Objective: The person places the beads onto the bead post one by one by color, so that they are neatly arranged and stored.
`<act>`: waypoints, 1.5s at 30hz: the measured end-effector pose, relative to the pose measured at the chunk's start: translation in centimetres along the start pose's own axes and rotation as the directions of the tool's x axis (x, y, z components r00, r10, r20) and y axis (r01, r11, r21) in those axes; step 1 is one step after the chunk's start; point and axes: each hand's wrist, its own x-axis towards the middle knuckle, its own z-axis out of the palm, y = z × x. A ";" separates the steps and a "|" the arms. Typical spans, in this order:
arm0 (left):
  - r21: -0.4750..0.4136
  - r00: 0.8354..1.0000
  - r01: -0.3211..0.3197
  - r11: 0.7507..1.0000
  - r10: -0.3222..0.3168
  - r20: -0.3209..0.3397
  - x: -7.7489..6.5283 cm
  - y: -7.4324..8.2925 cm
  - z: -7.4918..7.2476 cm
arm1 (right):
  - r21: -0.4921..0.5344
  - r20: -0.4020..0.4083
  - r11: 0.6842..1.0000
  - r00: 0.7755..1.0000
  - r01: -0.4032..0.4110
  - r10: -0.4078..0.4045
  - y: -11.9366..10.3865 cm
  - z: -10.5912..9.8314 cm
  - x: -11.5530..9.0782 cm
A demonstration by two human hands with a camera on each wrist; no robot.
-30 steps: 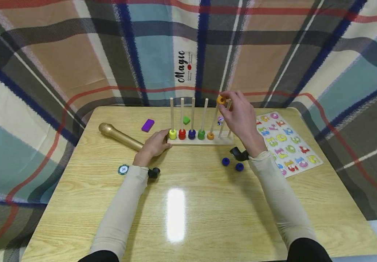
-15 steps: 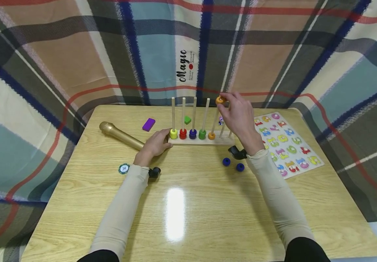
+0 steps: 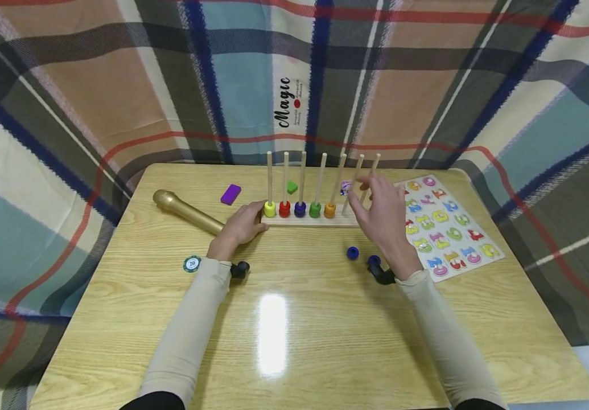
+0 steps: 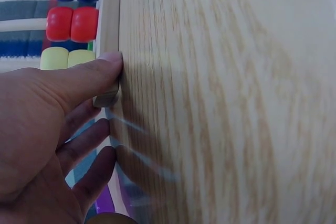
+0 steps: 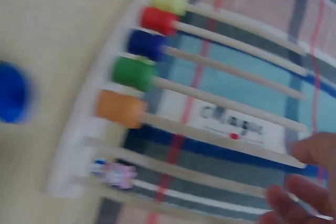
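A wooden peg rack [image 3: 309, 222] stands upright near the back of the table, its left end held by my left hand [image 3: 243, 225]. In the left wrist view, the thumb [image 4: 100, 74] lies along the front of the base, with the other fingers around its end. Yellow, red, blue and green beads [image 3: 315, 210] sit low on their pegs. Orange beads [image 3: 330, 210] rest at the bottom of another peg. My right hand [image 3: 383, 213] is beside the bare right-hand pegs, fingers loosely bent and holding nothing. Two loose blue beads [image 3: 353, 253] lie in front of the rack.
A gold rod-shaped object [image 3: 186, 212] lies left, partly behind my left hand. A purple block [image 3: 230, 195] and a green block [image 3: 292, 187] are at the back. A round chip [image 3: 192, 263] sits left, and a number sticker sheet [image 3: 448, 228] lies right.
My right hand has let go of an orange bead at the peg's top and moved down and right. The orange stack is now taller. My left hand has stayed on the rack.
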 end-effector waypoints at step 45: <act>0.008 1.000 -0.003 1.000 0.003 0.013 0.0 0.3 -0.1 | 0.017 -0.013 1.000 1.000 -0.010 0.010 0.5 -2.7 5.9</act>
